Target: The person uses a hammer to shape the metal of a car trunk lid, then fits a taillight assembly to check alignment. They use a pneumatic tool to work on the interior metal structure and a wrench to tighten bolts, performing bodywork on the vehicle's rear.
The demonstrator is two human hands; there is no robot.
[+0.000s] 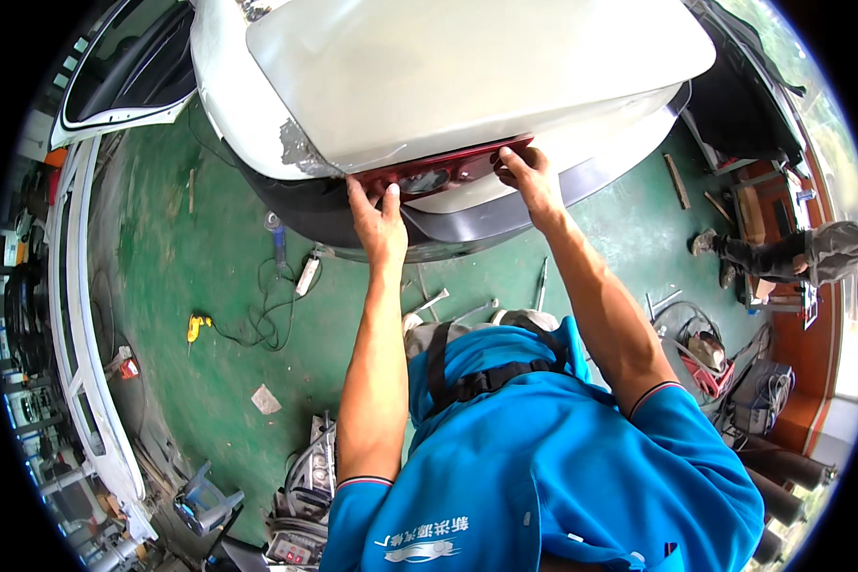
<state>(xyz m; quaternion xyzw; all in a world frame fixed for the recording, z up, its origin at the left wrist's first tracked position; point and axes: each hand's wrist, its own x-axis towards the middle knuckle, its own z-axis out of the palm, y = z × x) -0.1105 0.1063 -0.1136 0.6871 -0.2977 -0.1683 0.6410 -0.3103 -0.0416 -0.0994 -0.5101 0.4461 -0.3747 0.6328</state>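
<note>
Both of my hands hold a long, dark red, glossy trim panel (463, 168) against the back of a white car (486, 67). The panel lies just under the lower edge of the trunk lid. My left hand (381, 221) grips its left end, thumb and fingers on its edge. At the right end, my right hand (534, 181) pinches it between thumb and fingers. Near the panel's middle is an oval opening. Below the panel runs the dark bumper (467, 225). Bare grey patches (300, 148) mark the car's paint to the left of the lid.
On the green floor lie a yellow drill (197, 328), a blue power tool (275, 236), a white power strip (307, 275) and a few metal tools. A long white body part (84, 324) stands at left. Another person's leg (763, 255) shows at right, beside a shelf.
</note>
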